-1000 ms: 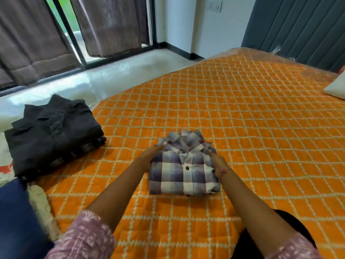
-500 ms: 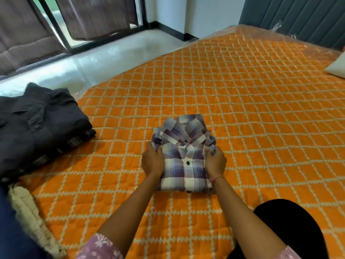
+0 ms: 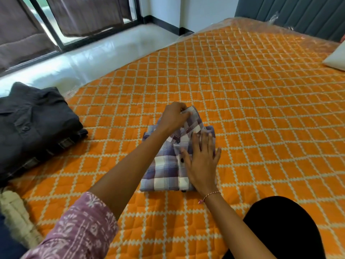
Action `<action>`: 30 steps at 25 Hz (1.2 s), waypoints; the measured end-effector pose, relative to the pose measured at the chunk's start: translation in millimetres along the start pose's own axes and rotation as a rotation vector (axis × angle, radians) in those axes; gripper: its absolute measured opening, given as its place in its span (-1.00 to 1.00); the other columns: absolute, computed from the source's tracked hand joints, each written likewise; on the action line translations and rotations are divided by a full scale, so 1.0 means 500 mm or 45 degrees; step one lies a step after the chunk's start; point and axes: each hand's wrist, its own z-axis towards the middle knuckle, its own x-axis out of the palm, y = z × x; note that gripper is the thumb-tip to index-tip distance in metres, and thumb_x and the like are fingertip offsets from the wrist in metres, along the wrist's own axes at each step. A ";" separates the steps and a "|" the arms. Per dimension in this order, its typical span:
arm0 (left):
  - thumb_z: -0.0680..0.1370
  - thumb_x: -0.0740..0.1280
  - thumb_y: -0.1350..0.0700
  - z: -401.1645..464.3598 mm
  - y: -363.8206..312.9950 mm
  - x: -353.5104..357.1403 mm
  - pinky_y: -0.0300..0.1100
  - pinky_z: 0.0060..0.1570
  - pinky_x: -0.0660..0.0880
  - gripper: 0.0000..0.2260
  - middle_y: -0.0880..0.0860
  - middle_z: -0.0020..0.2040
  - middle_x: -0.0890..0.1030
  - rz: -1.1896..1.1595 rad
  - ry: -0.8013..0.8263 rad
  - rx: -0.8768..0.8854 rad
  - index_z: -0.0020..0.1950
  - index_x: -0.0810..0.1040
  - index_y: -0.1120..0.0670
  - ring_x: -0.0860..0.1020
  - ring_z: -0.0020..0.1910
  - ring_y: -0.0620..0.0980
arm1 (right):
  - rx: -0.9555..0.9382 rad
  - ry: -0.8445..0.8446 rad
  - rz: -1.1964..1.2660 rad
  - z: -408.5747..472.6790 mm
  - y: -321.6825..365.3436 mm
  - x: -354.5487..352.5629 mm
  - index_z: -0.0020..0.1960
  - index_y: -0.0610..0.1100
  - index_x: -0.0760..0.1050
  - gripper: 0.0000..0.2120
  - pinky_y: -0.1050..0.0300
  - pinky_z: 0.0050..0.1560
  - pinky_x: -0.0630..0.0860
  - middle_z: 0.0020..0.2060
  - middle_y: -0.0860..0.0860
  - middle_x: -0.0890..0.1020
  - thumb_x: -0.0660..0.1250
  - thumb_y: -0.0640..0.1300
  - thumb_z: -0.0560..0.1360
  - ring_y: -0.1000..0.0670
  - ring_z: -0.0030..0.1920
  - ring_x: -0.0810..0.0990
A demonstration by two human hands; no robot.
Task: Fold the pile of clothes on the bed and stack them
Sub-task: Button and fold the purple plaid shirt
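Note:
A folded purple-and-white plaid shirt (image 3: 164,172) lies on the orange quilted bed (image 3: 242,109) in front of me. My left hand (image 3: 173,116) pinches the shirt's collar at its far end and lifts it slightly. My right hand (image 3: 202,161) lies flat, fingers straight, pressing on the right half of the shirt's front. A stack of folded dark grey shirts (image 3: 33,124) sits at the left edge of the bed.
A white pillow (image 3: 336,57) lies at the far right. A cream fuzzy cloth (image 3: 16,217) and something dark blue sit at the lower left. My black-clad knee (image 3: 283,225) is at the lower right. The floor and curtained window lie beyond the bed's left edge.
Both hands gripped the shirt's sides before. Now my left hand has moved up to the collar and pinches it, and my right hand has opened flat onto the shirt's front.

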 end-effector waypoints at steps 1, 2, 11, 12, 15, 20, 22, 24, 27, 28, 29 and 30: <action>0.61 0.26 0.11 -0.006 -0.005 0.002 -0.04 -0.24 0.34 -0.83 0.12 -0.27 0.50 0.099 -0.076 0.052 -0.10 0.55 0.18 0.41 -0.34 0.06 | -0.034 0.049 -0.047 -0.004 0.005 0.006 0.55 -0.04 -0.02 -0.21 -0.33 0.42 -0.08 0.54 -0.10 0.06 -0.29 0.41 0.48 -0.11 0.54 -0.03; 0.62 0.26 0.09 -0.015 -0.010 0.005 -0.03 -0.24 0.38 -0.82 0.14 -0.16 0.57 0.202 -0.151 0.084 0.02 0.56 0.18 0.49 -0.25 0.11 | -0.042 0.107 -0.095 -0.006 0.007 0.012 0.54 -0.02 -0.15 -0.17 -0.35 0.41 -0.12 0.54 -0.10 -0.01 -0.32 0.46 0.44 -0.11 0.54 -0.09; 0.62 0.07 -0.20 -0.089 0.159 0.037 0.17 0.34 0.14 -0.43 0.17 0.53 0.11 0.657 0.007 -0.238 0.54 0.06 0.04 0.11 0.49 0.14 | -0.044 0.509 -0.288 0.021 0.004 0.034 0.52 0.09 -0.35 0.00 -0.35 0.22 -0.55 0.49 -0.09 -0.38 -0.56 0.55 0.17 -0.13 0.46 -0.46; 0.61 0.05 -0.22 -0.109 0.172 0.041 0.19 0.38 0.07 -0.39 0.15 0.56 -0.01 0.584 0.063 -0.251 0.56 -0.04 0.02 0.00 0.53 0.13 | -0.040 0.527 -0.285 0.028 0.007 0.036 0.52 0.09 -0.35 -0.05 -0.38 0.26 -0.50 0.49 -0.08 -0.37 -0.49 0.54 0.24 -0.13 0.47 -0.45; 0.60 0.03 -0.24 -0.149 0.203 0.037 0.15 0.44 -0.05 -0.33 0.12 0.56 -0.23 0.539 0.130 -0.206 0.55 -0.25 -0.02 -0.21 0.54 0.09 | -0.009 0.648 -0.229 0.052 0.014 0.033 0.53 0.10 -0.31 -0.19 -0.41 0.32 -0.40 0.51 -0.07 -0.33 -0.22 0.48 0.42 -0.13 0.48 -0.41; 0.65 0.11 0.02 -0.177 0.222 0.018 0.10 0.32 0.30 -0.51 0.19 0.51 0.19 -0.462 -0.253 -0.780 0.54 0.08 0.14 0.26 0.43 0.21 | 0.138 0.367 -0.028 0.055 -0.039 -0.020 0.56 0.00 -0.05 -0.28 -0.31 0.42 0.00 0.54 -0.14 0.00 0.00 0.34 0.53 -0.17 0.53 -0.06; 0.63 0.05 0.17 -0.190 0.219 0.014 -0.02 -0.10 0.53 -0.70 0.19 0.22 0.50 -0.741 -0.134 -0.992 0.32 0.35 0.23 0.51 0.08 0.16 | 0.362 0.282 0.220 0.041 -0.082 -0.026 0.51 -0.12 0.15 -0.35 -0.17 0.30 0.34 0.42 -0.20 0.33 0.16 0.22 0.55 -0.22 0.40 0.32; 0.63 0.04 0.23 -0.197 0.204 0.008 -0.12 -0.25 0.46 -0.74 0.18 0.10 0.53 -0.650 -0.046 -0.996 0.25 0.40 0.24 0.53 -0.01 0.14 | 0.611 0.364 0.639 0.034 -0.107 -0.018 0.34 -0.18 0.39 -0.47 -0.11 0.15 0.50 0.22 -0.18 0.55 0.26 0.16 0.53 -0.21 0.17 0.54; 0.65 0.13 0.13 -0.211 0.185 0.010 -0.10 -0.20 0.46 -0.77 0.17 0.00 0.56 -0.705 -0.061 -0.945 0.21 0.44 0.23 0.55 -0.08 0.10 | 0.895 0.559 1.188 0.042 -0.108 -0.019 0.19 -0.19 0.54 -0.60 -0.11 0.02 0.60 0.06 -0.19 0.65 0.34 0.07 0.50 -0.18 -0.01 0.65; 0.64 0.17 0.09 -0.222 0.181 0.014 -0.10 -0.19 0.49 -0.75 0.16 -0.03 0.58 -0.816 -0.073 -0.929 0.20 0.46 0.23 0.56 -0.13 0.07 | 0.931 0.620 1.315 0.045 -0.108 -0.022 0.17 -0.19 0.55 -0.66 -0.06 -0.09 0.62 0.00 -0.19 0.67 0.34 0.03 0.51 -0.17 -0.07 0.67; 0.63 0.20 0.07 -0.231 0.180 0.017 -0.10 -0.19 0.52 -0.72 0.17 -0.03 0.60 -0.934 -0.087 -0.935 0.21 0.49 0.24 0.58 -0.15 0.06 | 0.934 0.683 1.407 0.045 -0.106 -0.027 0.13 -0.18 0.56 -0.71 0.00 -0.20 0.63 -0.06 -0.18 0.68 0.33 -0.01 0.53 -0.15 -0.15 0.69; 0.62 0.22 0.05 -0.240 0.178 0.015 -0.11 -0.19 0.54 -0.71 0.18 -0.01 0.62 -1.033 -0.086 -0.945 0.21 0.50 0.23 0.60 -0.14 0.07 | 0.918 0.739 1.481 0.043 -0.100 -0.033 0.10 -0.17 0.57 -0.75 0.04 -0.28 0.62 -0.12 -0.16 0.69 0.32 -0.03 0.54 -0.14 -0.21 0.69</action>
